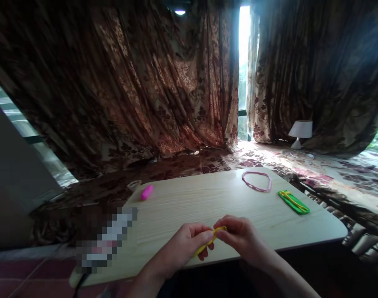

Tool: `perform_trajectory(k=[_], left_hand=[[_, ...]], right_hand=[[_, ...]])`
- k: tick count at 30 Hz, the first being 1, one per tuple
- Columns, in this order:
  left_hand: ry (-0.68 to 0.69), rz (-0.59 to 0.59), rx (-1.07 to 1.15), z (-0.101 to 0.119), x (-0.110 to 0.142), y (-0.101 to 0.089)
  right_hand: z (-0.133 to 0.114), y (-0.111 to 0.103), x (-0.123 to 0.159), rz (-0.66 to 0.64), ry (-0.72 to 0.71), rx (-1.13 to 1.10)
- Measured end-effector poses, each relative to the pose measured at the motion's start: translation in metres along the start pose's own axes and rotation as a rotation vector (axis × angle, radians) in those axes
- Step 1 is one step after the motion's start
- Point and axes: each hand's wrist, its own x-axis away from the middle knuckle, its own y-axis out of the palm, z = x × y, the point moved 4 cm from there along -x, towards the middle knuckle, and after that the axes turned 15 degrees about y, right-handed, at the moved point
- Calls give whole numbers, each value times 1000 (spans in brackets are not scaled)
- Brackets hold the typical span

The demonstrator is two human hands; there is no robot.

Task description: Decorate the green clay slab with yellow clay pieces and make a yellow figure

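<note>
the left hand (184, 244) and the right hand (243, 238) meet over the near edge of the pale surface (189, 203), both grasping a thin yellow piece (203, 249). the left fingers (205, 238) close around its lower length, while the right fingers (225, 237) pinch its upper end; the piece slants between them. on the surface, a bright pink bundle (147, 192) lies near the far left corner, a dusky pink loop (258, 189) near the far right one, and a green rectangular piece (292, 203) with yellow strands across it by the right edge.
</note>
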Motion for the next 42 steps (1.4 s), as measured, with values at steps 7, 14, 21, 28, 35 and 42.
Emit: perform_trajectory(k=[7, 14, 21, 28, 35, 42], left_hand=[[-64, -27, 108, -23, -6, -1], [-40, -66, 26, -19, -8, 3], [-20, 41, -157, -25, -9, -26], [18, 119, -178, -24, -18, -29], [58, 141, -148, -20, -24, -18], [69, 254, -162, -26, -19, -28]], right_hand=[[7, -4, -4, -52, -11, 72], [5, -10, -6, -56, 37, 81], [48, -51, -18, 136, 166, -116], [51, -29, -35, 180, 205, -332], [33, 1, -44, 186, 207, -414], [35, -22, -41, 311, 219, -613]])
